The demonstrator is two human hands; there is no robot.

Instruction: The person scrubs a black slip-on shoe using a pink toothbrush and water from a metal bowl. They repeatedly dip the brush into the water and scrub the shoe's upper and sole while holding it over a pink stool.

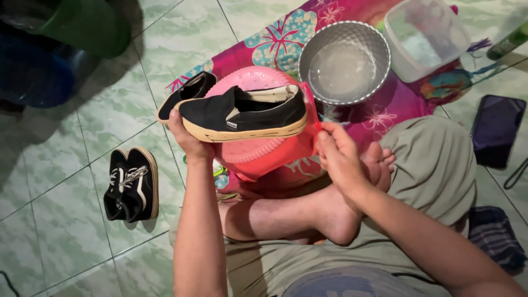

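Note:
My left hand [187,140] grips a black slip-on shoe [242,113] with a tan sole, holding it on its side above a pink round stool [250,148]. A second black slip-on shoe [187,94] lies just behind it, partly hidden. My right hand [335,151] pinches the edge of a pink-red cloth [311,118] that hangs by the shoe's heel and over the stool. I sit cross-legged on the floor, my bare foot [379,162] next to my right hand.
A metal bowl [345,61] with water and a clear plastic tub [423,36] stand on a flowered mat [280,38]. A pair of black lace-up sneakers [132,184] lies on the green tiled floor at left. A dark phone [498,129] lies at right, and a green bucket [82,25] stands at top left.

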